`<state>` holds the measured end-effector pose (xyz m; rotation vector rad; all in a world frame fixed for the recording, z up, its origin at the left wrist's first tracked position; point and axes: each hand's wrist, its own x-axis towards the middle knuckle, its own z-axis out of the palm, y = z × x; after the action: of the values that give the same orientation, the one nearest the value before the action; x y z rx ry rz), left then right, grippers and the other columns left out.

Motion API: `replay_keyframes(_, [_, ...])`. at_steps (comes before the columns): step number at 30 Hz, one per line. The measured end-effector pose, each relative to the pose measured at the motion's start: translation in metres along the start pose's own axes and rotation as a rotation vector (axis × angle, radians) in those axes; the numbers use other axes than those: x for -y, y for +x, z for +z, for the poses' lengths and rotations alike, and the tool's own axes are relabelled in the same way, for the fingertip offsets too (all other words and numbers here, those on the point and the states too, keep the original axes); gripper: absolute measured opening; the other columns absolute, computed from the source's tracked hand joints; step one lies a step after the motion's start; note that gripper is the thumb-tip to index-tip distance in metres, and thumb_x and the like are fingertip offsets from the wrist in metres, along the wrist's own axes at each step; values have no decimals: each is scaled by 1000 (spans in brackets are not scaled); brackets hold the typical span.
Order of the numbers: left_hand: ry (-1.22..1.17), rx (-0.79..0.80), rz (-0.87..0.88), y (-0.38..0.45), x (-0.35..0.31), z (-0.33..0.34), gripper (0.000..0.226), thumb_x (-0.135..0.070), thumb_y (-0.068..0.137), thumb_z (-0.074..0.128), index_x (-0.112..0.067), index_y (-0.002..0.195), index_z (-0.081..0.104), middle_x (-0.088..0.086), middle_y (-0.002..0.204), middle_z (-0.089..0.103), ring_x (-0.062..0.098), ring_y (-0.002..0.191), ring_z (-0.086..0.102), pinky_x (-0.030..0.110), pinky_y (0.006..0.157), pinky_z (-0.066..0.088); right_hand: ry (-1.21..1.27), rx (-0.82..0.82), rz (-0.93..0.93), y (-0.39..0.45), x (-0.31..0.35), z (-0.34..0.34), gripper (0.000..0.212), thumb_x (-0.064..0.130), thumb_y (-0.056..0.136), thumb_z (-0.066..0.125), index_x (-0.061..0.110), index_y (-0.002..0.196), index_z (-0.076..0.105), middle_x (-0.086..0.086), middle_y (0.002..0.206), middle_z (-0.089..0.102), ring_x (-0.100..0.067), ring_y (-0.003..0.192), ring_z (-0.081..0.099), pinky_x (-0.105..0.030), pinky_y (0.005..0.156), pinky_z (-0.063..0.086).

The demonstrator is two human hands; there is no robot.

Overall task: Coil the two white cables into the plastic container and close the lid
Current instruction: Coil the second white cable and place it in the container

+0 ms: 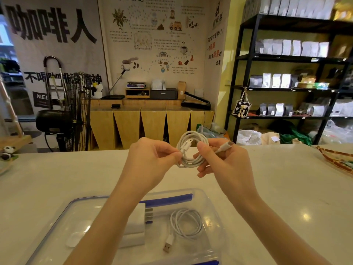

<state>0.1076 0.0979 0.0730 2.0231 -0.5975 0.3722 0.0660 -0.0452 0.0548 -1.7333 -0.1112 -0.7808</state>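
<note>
Above the counter I hold a white cable [193, 150] wound into a small loop. My left hand [152, 159] pinches the loop's left side near its USB plug. My right hand [223, 161] grips the right side, with the cable's other plug sticking out past the thumb. Below my forearms stands the clear plastic container [210, 199] with blue clips. A second white cable [186, 223] lies coiled inside it, its USB plug pointing toward me. The clear lid [63, 222] with a blue rim lies to the container's left.
White charger blocks [136, 222] and a small white oval object [73, 240] also sit in or under the clear plastic. A patterned tray [338, 159] rests at the counter's right edge. A plush toy [7, 152] sits far left.
</note>
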Motion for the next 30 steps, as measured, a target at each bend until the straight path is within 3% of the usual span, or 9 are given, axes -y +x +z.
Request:
replay_keyframes(7, [41, -8, -66, 1, -2, 1, 4, -21, 75, 70, -21, 72, 72, -11, 61, 64, 7, 63, 59, 13, 55, 41, -63, 91, -147, -6, -2, 6, 22, 25, 83, 56, 19, 102, 65, 6, 70, 66, -12, 54, 61, -18, 47, 51])
replay_keyframes(10, [48, -96, -63, -2, -3, 3, 2, -20, 74, 71, -18, 75, 72, -7, 64, 65, 7, 63, 61, 12, 55, 43, -109, 145, -249, -8, 1, 6, 26, 29, 81, 53, 25, 105, 62, 13, 73, 66, -10, 58, 61, -16, 50, 51])
replay_keyframes(13, [172, -224, 61, -10, -9, 10, 6, -22, 77, 69, -17, 78, 67, -7, 65, 60, 4, 60, 58, 11, 56, 43, -74, 174, -267, -5, 2, 2, 24, 28, 81, 54, 30, 104, 62, 20, 66, 65, -10, 56, 61, -16, 49, 51])
replay_keyframes(15, [279, -271, 128, -13, -14, 16, 15, -29, 79, 66, -22, 77, 54, -6, 66, 58, 8, 60, 57, 18, 57, 46, -87, 181, -278, -3, 4, -1, 22, 28, 81, 53, 35, 100, 61, 20, 68, 65, -9, 55, 60, -15, 48, 50])
replay_keyframes(18, [367, -283, 97, -12, -18, 16, 30, -40, 81, 60, -27, 85, 34, -9, 65, 53, 9, 59, 55, 22, 58, 45, -39, 194, -225, -1, 7, -4, 20, 30, 78, 53, 35, 95, 62, 12, 72, 68, -10, 54, 60, -16, 46, 50])
replay_keyframes(21, [320, -187, -12, -5, -13, 13, 32, -50, 79, 56, -27, 93, 37, -9, 61, 51, 7, 57, 52, 27, 58, 47, 63, 220, -147, 3, 12, -10, 21, 27, 77, 54, 27, 94, 66, -3, 70, 67, -13, 49, 58, -21, 44, 51])
replay_keyframes(23, [123, 21, -145, 3, -8, 9, 33, -52, 79, 52, -25, 98, 48, -6, 68, 57, 9, 63, 54, 28, 61, 46, 146, 253, -97, 7, 13, -14, 21, 24, 77, 54, 19, 93, 68, -5, 66, 67, -15, 48, 56, -23, 42, 51])
replay_keyframes(26, [-394, 357, -304, 6, -8, 0, 21, -31, 85, 54, -23, 104, 61, -1, 77, 67, 14, 76, 63, 32, 77, 51, 227, 304, -2, 8, 10, -15, 21, 23, 76, 55, 14, 89, 69, -6, 63, 65, -15, 47, 55, -22, 40, 48])
replay_keyframes(30, [-654, 379, -298, 6, -4, -5, 26, -20, 80, 58, -26, 105, 63, -3, 71, 70, 10, 71, 66, 32, 73, 49, 302, 309, 110, 10, 7, -14, 22, 28, 72, 58, 15, 84, 70, -5, 60, 63, -13, 46, 54, -20, 39, 46])
